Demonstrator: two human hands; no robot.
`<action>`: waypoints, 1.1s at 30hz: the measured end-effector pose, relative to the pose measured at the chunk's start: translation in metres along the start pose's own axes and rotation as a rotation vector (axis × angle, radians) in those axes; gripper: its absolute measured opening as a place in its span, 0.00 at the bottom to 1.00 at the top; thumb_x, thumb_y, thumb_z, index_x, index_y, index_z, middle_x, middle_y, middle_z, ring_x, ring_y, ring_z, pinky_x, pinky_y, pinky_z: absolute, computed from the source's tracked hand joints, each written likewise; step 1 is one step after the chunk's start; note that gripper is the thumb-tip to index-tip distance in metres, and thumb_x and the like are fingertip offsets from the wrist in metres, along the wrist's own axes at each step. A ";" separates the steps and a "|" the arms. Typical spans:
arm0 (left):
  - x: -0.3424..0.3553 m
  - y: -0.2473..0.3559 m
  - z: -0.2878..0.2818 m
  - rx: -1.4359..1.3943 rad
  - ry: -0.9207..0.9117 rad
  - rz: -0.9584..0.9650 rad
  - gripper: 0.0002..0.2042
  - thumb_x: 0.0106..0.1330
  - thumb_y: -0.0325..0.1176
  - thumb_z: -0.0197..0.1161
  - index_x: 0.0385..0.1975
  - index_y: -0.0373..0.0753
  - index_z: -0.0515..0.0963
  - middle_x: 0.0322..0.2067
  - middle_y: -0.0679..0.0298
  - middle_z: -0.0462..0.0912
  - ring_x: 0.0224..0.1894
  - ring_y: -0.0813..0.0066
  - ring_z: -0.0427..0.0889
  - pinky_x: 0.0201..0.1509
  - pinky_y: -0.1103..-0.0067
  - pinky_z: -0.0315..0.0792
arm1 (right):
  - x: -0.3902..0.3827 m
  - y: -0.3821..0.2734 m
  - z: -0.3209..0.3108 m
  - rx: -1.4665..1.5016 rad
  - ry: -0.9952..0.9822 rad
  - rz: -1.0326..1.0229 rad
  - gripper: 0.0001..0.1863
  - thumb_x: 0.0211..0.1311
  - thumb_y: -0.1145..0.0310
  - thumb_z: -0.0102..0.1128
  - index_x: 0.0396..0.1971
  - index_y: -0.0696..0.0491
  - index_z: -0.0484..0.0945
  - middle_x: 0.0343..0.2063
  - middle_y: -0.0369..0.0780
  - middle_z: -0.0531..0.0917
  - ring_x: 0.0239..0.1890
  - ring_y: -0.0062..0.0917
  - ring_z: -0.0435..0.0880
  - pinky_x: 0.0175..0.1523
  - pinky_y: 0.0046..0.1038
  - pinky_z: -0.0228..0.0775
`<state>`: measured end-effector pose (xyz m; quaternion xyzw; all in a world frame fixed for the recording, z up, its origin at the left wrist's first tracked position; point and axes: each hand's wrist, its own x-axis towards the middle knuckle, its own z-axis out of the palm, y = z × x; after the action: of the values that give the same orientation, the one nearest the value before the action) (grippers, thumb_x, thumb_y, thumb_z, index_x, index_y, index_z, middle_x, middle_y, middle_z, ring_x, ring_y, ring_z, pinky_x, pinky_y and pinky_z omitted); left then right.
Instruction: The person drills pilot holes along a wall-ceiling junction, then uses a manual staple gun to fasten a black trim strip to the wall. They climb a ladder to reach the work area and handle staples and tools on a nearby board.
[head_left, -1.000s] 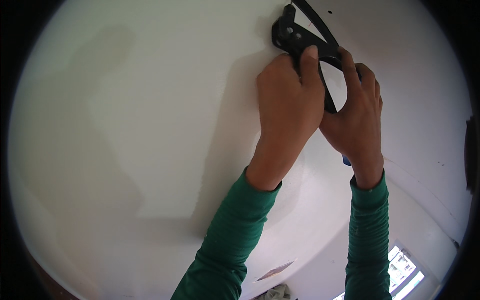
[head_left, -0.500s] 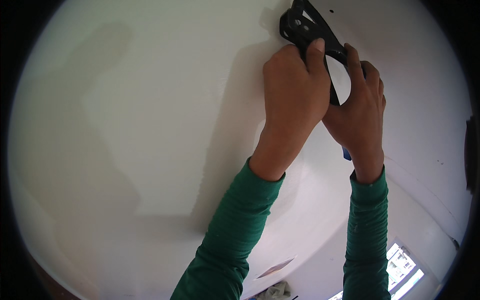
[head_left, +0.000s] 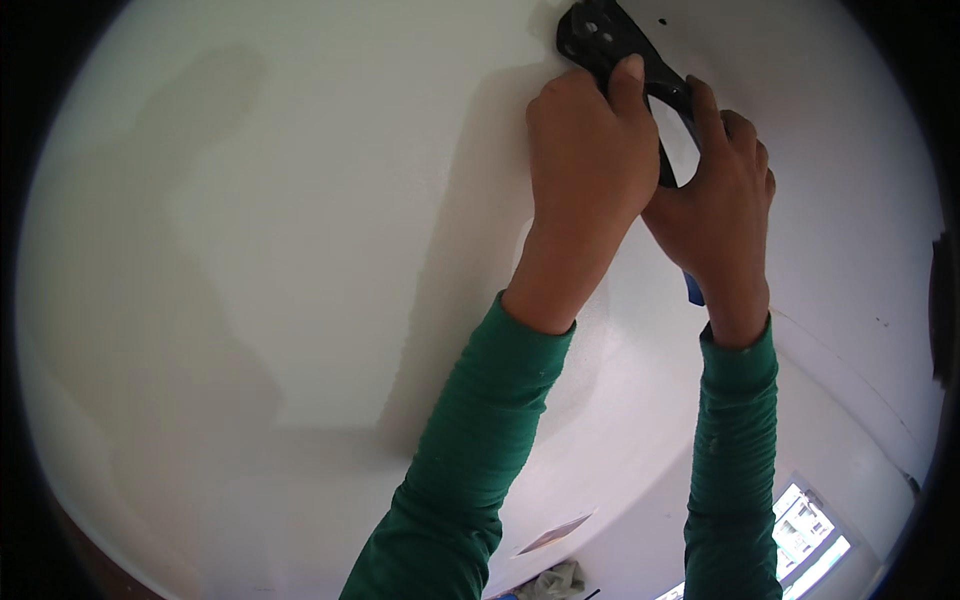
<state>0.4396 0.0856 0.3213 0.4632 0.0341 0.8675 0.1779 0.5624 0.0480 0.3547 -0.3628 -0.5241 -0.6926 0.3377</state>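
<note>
A black metal hand tool (head_left: 600,35), with rivets, a looped frame and a blue part (head_left: 695,290) below, lies against the white surface (head_left: 300,200) at the upper middle right. My left hand (head_left: 592,180) is closed on the tool's left side, thumb on its frame just below the riveted head. Beside it, my right hand (head_left: 720,220) grips the right side, fingers curled over the frame. The tip of the tool is partly cut off by the top edge, and its lower part is mostly hidden by my hands.
At the lower right are a bright window (head_left: 805,530) and a rectangular opening or panel (head_left: 555,533) in the white surface. Grey fabric (head_left: 555,582) shows at the bottom edge. A small dark hole (head_left: 662,21) is beside the tool, and a dark object (head_left: 938,310) is at the right rim.
Both hands have moved upward with the tool. The triangular gap at the tool's head, seen a second ago, is no longer visible.
</note>
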 end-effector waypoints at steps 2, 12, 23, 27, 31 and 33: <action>0.000 0.001 -0.001 0.017 0.002 -0.011 0.23 0.78 0.40 0.58 0.25 0.24 0.78 0.17 0.46 0.81 0.20 0.51 0.85 0.24 0.65 0.76 | -0.002 0.000 0.000 0.038 -0.037 0.010 0.48 0.45 0.56 0.77 0.69 0.59 0.70 0.54 0.58 0.76 0.61 0.57 0.76 0.64 0.53 0.66; -0.005 -0.017 -0.001 0.155 -0.021 0.024 0.23 0.78 0.42 0.58 0.29 0.23 0.80 0.21 0.44 0.83 0.24 0.47 0.87 0.29 0.64 0.79 | -0.009 0.017 0.006 0.148 -0.068 -0.090 0.46 0.43 0.56 0.78 0.63 0.65 0.74 0.46 0.53 0.79 0.47 0.47 0.79 0.52 0.44 0.76; -0.023 -0.040 0.028 -0.245 -0.088 -0.040 0.24 0.72 0.47 0.66 0.25 0.28 0.83 0.17 0.56 0.83 0.21 0.68 0.83 0.27 0.70 0.74 | -0.011 0.037 0.000 0.157 -0.087 -0.195 0.48 0.40 0.54 0.83 0.62 0.62 0.76 0.46 0.52 0.80 0.50 0.49 0.79 0.54 0.44 0.78; -0.025 -0.039 0.024 -0.224 -0.083 -0.089 0.26 0.72 0.49 0.66 0.23 0.28 0.83 0.15 0.58 0.81 0.19 0.68 0.82 0.26 0.70 0.74 | -0.023 0.039 -0.002 0.184 -0.162 -0.198 0.52 0.41 0.56 0.81 0.67 0.63 0.69 0.55 0.56 0.75 0.58 0.53 0.76 0.63 0.47 0.75; -0.028 -0.040 0.018 -0.198 -0.055 -0.039 0.28 0.73 0.51 0.64 0.22 0.29 0.83 0.15 0.58 0.81 0.19 0.66 0.82 0.27 0.69 0.75 | -0.031 0.034 0.007 0.157 -0.093 -0.189 0.48 0.42 0.62 0.75 0.66 0.64 0.69 0.55 0.57 0.76 0.57 0.54 0.77 0.66 0.49 0.72; -0.027 -0.041 0.015 -0.112 -0.074 -0.068 0.28 0.74 0.52 0.64 0.22 0.28 0.83 0.15 0.58 0.81 0.19 0.66 0.83 0.29 0.70 0.76 | -0.031 0.031 0.012 0.176 -0.095 -0.146 0.45 0.42 0.64 0.73 0.65 0.63 0.70 0.52 0.56 0.78 0.55 0.54 0.79 0.65 0.48 0.72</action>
<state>0.4770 0.1130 0.2996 0.4828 -0.0053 0.8438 0.2342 0.6067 0.0549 0.3452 -0.3251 -0.6231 -0.6487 0.2918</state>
